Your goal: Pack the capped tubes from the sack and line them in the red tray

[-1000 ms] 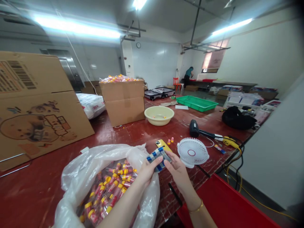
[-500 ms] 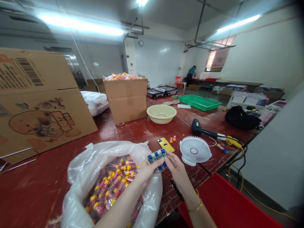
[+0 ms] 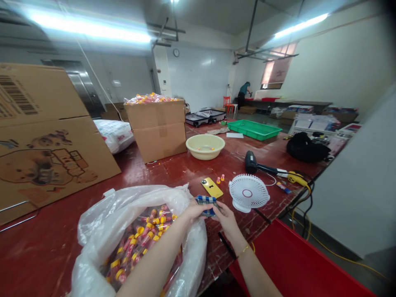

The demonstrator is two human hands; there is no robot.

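Observation:
Both my hands grip a small blue-and-clear pack (image 3: pixel 206 201) of little tubes, held just above the red table (image 3: pixel 173 173). My left hand (image 3: pixel 194 211) closes on its left side, thumb on top. My right hand (image 3: pixel 225 218) pinches its right side; a thin bracelet sits on that wrist. Directly under my left forearm lies an open clear plastic bag (image 3: pixel 123 214) filled with several red tubes with yellow caps. A yellow phone (image 3: pixel 211 187) lies just beyond the pack.
A white desk fan (image 3: pixel 249 192) stands right of my hands. Behind it lie a black hair dryer (image 3: pixel 256 163), a cream basin (image 3: pixel 205 146), a green tray (image 3: pixel 255 129) and a black bag (image 3: pixel 306 148). Cardboard boxes (image 3: pixel 157 128) (image 3: pixel 46 136) stand left. A red bin (image 3: pixel 297 264) sits lower right. A person works far back.
My hands have lowered the pack slightly toward the table and tilted it flatter, so less of its face shows. The view has shifted a little; nothing else moved.

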